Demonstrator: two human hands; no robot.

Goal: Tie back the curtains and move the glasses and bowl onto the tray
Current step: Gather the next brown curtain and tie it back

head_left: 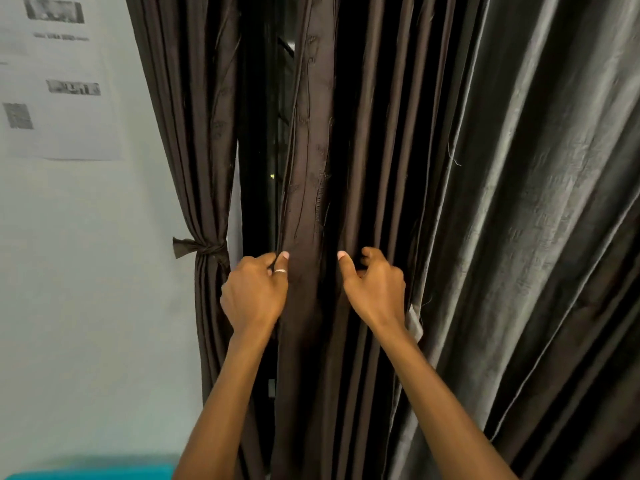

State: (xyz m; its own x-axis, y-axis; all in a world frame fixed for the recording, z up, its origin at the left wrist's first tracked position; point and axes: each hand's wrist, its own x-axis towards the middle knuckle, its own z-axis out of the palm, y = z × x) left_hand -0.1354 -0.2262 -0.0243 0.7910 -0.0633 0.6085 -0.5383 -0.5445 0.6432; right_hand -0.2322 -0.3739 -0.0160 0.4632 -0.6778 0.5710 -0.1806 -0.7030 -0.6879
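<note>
a pale, smooth wall (86, 271) fills the 9 o'clock side of the view, with one printed paper sheet (59, 81) stuck on it toward 10 o'clock; its print is too blurred to read. a flat teal surface (90, 471) shows at 7 o'clock, and what it is cannot be told.

two dark brown curtains hang in long vertical pleats of thin, slightly shiny cloth. the tied curtain (194, 116) sits beside the wall, gathered into a narrow waist by one knotted fabric tie (204, 250) of the same brown. a black gap (259, 168) separates it from the loose curtain (308, 168), which hangs straight through the centre from 12 to 6 o'clock. toward 3 o'clock the grey folds (536, 202) look paler and glossier; whether they belong to the same panel cannot be told.

both hands are raised to the loose curtain at the same height. the left hand (254, 292), wearing one thin ring (280, 271), curls its fingers round the curtain's 9 o'clock edge, thumb against the cloth. the right hand (375, 289) hooks its curled fingers into the pleats at the 3 o'clock side of the same fold, thumb pointing up. a bunched column of fabric stands between them.
</note>
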